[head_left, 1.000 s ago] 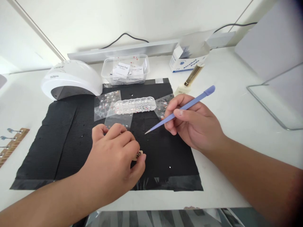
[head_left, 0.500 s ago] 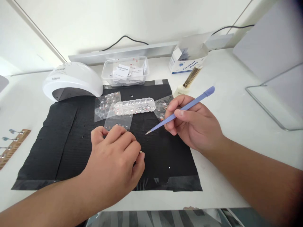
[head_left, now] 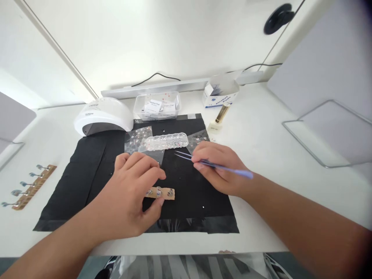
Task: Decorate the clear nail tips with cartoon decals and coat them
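Note:
My left hand (head_left: 130, 193) curls over a narrow wooden strip (head_left: 167, 197) that carries small metal clips, with the thumb against its near edge. The hand hides the strip's left part. Held in my right hand (head_left: 222, 166) is a pair of lilac tweezers (head_left: 210, 164), whose thin tips are apart and point left over the black mat (head_left: 186, 207). Nothing shows between the tips. Just beyond them lies a clear compartment case (head_left: 167, 142) filled with tiny sparkling pieces. Clear sticker sheets (head_left: 136, 136) lie under and beside the case.
A white nail lamp (head_left: 106, 112) stands at the back left. Behind the mat are a plastic tub (head_left: 157, 106) of alcohol pads, a pad box (head_left: 221, 95) and a gold-capped bottle (head_left: 217, 122). Far left lies another wooden strip (head_left: 36, 186) with nail tips on clips. A wire stand (head_left: 316, 164) is at right.
My right hand has turned, so the tweezers lie flatter and their tips are visibly apart. My left fingers have lifted and uncovered the wooden strip. The view has tilted up.

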A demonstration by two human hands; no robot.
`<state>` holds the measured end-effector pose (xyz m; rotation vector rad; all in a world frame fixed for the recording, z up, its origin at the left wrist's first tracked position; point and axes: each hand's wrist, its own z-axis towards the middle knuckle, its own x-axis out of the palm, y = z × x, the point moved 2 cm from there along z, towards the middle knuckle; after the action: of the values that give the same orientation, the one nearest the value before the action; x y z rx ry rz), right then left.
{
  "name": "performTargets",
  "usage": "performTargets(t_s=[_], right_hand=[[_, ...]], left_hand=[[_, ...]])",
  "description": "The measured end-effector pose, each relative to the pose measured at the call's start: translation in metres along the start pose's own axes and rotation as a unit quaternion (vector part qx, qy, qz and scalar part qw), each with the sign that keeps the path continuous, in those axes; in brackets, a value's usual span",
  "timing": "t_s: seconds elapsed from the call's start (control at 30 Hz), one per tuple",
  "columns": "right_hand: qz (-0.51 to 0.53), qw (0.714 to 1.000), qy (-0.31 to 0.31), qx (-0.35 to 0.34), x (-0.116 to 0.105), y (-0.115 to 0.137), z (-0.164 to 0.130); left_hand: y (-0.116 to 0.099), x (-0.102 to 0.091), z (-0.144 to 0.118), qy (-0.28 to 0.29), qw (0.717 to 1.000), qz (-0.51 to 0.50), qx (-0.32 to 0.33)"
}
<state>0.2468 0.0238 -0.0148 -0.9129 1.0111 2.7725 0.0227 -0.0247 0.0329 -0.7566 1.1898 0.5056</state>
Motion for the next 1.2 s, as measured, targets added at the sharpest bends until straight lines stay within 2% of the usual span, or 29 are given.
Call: performTargets(t_s=[0.07,0.13,0.27,0.47,0.57,0.73,0.93,1.07,1.2], right_hand=[[-0.077,0.994,0.042,-0.059,-0.001,0.004,0.0],[-0.123,0.987,0.058,-0.08,-0.001,0.007,0.001],[-0.114,0.99,0.063,-0.061,0.0,0.008,0.001],[-0.067,0.996,0.061,-0.024,0.001,0.003,-0.001],[-0.098,0.992,0.071,-0.046,0.002,0.004,0.0],[-0.205,0.968,0.126,-0.077,0.004,0.009,-0.001],[-0.316,0.931,0.147,-0.109,0.005,0.026,-0.001],[-0.356,0.911,0.158,-0.135,0.009,0.032,-0.001],[-0.356,0.903,0.186,-0.151,0.015,0.028,-0.004]], left_hand=[[0.001,0.0,0.0,0.031,0.999,-0.004,0.013],[-0.001,0.005,0.0,0.038,0.999,-0.005,0.014],[-0.007,0.017,0.002,0.002,1.0,0.001,-0.001],[-0.012,0.025,0.003,-0.004,0.999,0.035,-0.013],[-0.012,0.028,0.003,-0.009,0.998,0.051,-0.018],[-0.013,0.031,0.002,0.012,0.997,0.08,-0.019],[-0.009,0.021,0.001,0.03,0.997,0.073,-0.026],[-0.007,0.026,0.0,0.076,0.994,0.08,-0.008],[-0.007,0.029,0.0,0.075,0.995,0.06,-0.007]])
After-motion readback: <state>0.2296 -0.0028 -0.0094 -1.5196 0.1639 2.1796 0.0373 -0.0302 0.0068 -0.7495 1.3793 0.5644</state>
